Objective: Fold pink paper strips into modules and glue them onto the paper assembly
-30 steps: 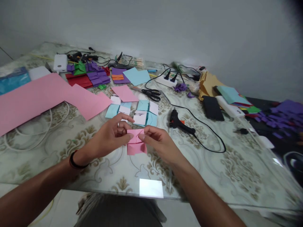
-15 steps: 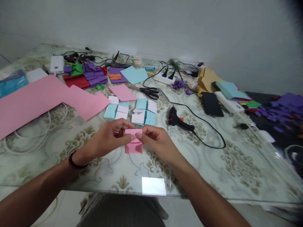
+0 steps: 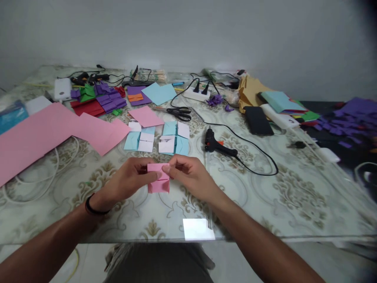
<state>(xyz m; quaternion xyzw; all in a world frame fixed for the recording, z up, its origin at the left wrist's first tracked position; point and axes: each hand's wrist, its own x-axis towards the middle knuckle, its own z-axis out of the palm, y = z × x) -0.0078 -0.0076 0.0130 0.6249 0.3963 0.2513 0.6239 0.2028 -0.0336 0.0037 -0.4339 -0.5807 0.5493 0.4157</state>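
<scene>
A small folded pink paper (image 3: pixel 158 186) is held above the patterned table near its front middle. My left hand (image 3: pixel 129 179) grips its left side, thumb across the front. On the upper right edge my right hand (image 3: pixel 188 173) pinches it between thumb and fingers. Just beyond the hands lie two folded blue-and-white paper pieces, one on the left (image 3: pixel 140 140) and one on the right (image 3: pixel 174 138). A flat pink sheet (image 3: pixel 146 116) touches the left one.
A black glue gun (image 3: pixel 219 145) with its cord lies right of the hands. Black scissors (image 3: pixel 179 113), a power strip (image 3: pixel 196 94) and a dark phone (image 3: pixel 258 120) are farther back. Large pink sheets (image 3: pixel 38 133) cover the left side.
The view has shifted slightly. Both hands still hold the pink paper, which appears a little farther left; my left fingers look more drawn in behind it.
</scene>
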